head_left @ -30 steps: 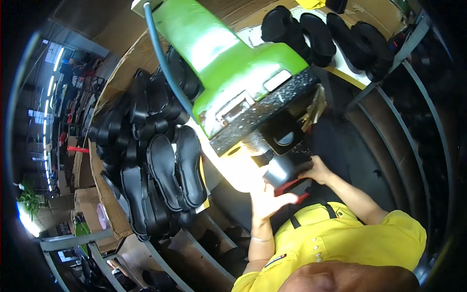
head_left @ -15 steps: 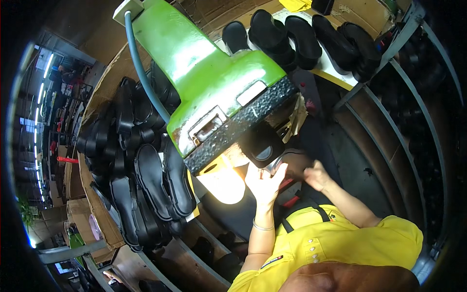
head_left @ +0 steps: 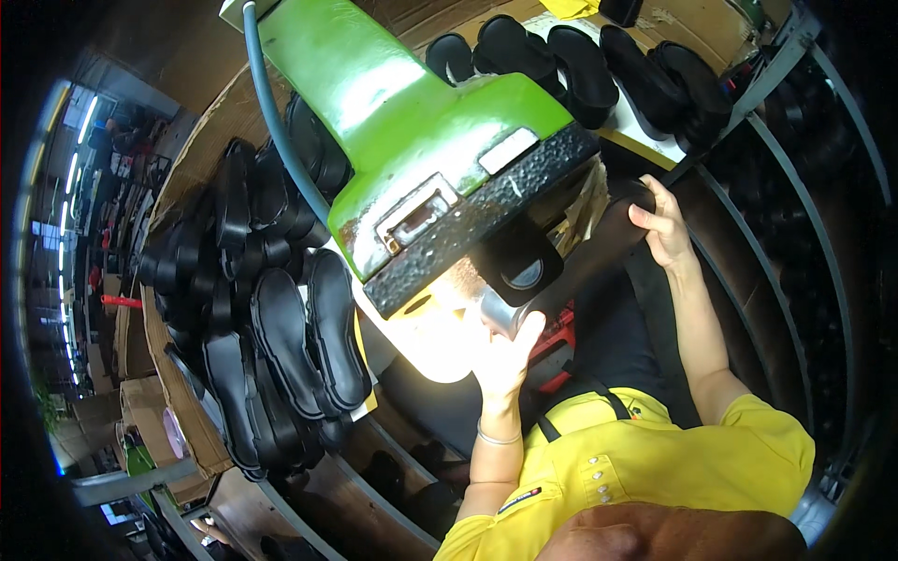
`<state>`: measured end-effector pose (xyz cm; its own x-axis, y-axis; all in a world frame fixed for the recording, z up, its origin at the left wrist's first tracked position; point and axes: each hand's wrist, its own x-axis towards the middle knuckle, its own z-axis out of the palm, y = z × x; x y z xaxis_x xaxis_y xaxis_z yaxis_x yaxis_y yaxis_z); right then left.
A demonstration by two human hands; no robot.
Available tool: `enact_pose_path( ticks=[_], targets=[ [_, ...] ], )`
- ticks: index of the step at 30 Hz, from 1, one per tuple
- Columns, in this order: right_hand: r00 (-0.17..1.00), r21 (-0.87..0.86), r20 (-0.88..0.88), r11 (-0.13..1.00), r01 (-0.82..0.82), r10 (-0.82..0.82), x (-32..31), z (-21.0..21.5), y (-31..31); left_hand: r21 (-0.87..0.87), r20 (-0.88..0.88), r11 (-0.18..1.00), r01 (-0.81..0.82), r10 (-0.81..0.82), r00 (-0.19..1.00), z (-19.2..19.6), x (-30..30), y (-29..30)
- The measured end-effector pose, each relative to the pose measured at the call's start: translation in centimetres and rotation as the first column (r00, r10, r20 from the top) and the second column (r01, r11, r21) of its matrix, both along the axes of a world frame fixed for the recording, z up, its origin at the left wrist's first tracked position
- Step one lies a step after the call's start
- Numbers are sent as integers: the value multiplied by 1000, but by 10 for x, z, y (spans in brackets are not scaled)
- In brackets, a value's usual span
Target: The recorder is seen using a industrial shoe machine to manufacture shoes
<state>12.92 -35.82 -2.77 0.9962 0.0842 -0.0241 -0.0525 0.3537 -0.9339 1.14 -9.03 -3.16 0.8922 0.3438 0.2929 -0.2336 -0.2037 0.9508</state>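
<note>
A long black shoe sole [head_left: 608, 240] stretches slantwise beneath the green machine head [head_left: 421, 140], held at both ends. At its near left end, my left hand [head_left: 503, 360] grips with the thumb up, close to the black block [head_left: 526, 271] under the machine; strong lamp glare washes out its fingers. My right hand [head_left: 666, 224] is closed around the far right end, thumb on top and fingers curled over the edge. Part of the sole is hidden behind the machine head and the block.
Black soles [head_left: 285, 327] lie piled in a cardboard box [head_left: 192, 411] on the left. More soles [head_left: 585, 79] stand in a row on a white board at the back. A blue hose [head_left: 271, 122] runs along the machine. Curved metal rack bars [head_left: 795, 234] rise at right.
My right hand has moved up and away to the right and now grips the sole's far end. The sole has swung out lengthwise. My left hand stays near the block.
</note>
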Motion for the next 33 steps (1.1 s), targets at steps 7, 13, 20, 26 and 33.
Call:
enact_pose_path(
  ticks=[7,13,20,26,33],
  targets=[
    [993,49,-21,992,-113,114,1,32,29,-215,-79,973,-88,73,994,23,-17,14],
    [994,25,21,994,-111,110,-11,36,39,-559,43,829,-17,49,998,38,-24,17],
    [994,-133,57,987,-88,96,-24,42,52,-664,32,747,-28,66,997,37,-33,30],
    [992,-137,122,991,-10,27,-8,47,32,-370,-15,926,78,-90,996,11,-24,31],
    [988,-243,155,968,57,-19,31,52,1,-125,-138,992,30,-47,989,13,3,-8]
  ],
)
